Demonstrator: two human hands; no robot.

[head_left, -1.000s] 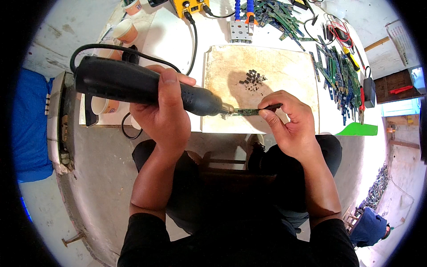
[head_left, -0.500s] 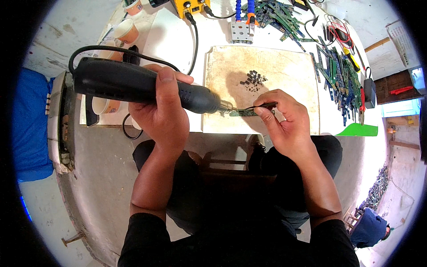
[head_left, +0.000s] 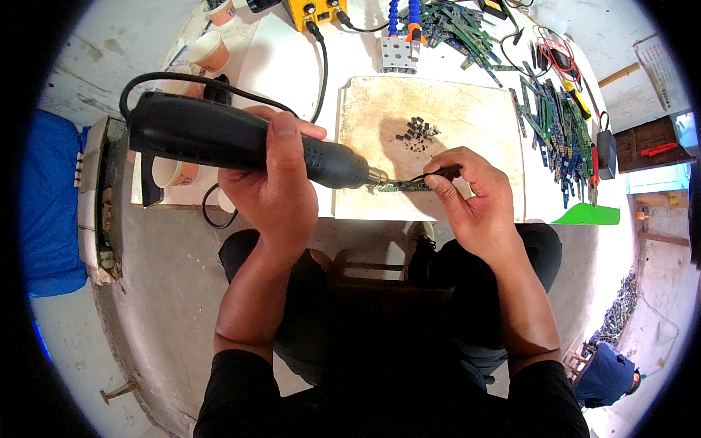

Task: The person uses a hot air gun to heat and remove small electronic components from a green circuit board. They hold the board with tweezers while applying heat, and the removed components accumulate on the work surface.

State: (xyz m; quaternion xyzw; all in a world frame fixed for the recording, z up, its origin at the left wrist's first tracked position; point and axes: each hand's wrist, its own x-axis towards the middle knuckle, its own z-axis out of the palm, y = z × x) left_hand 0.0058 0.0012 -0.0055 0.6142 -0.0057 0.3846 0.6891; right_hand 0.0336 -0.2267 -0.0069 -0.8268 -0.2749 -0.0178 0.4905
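My left hand (head_left: 274, 190) is closed round a black hot-air gun (head_left: 204, 131), its metal nozzle pointing right at a narrow green circuit board (head_left: 404, 186) lying on a stained, pale square mat (head_left: 467, 117). My right hand (head_left: 475, 204) pinches black tweezers (head_left: 447, 170), whose thin tips reach left over the board near the nozzle; whether they touch it is too small to tell. A small heap of black chips and crumbs (head_left: 418, 133) lies on the mat behind the board.
A yellow control unit (head_left: 315, 11), metal block with blue hoses (head_left: 398, 55), paper cups (head_left: 208, 51), piles of board strips (head_left: 555, 139), pliers (head_left: 594, 164) and cables surround the mat on the white table (head_left: 285, 66). A seated person in blue (head_left: 606, 372) is at the lower right.
Over the last second the tweezers' tips have shifted left toward the nozzle. Since half a second ago, my left hand with the gun and my right hand have moved slightly rightward.
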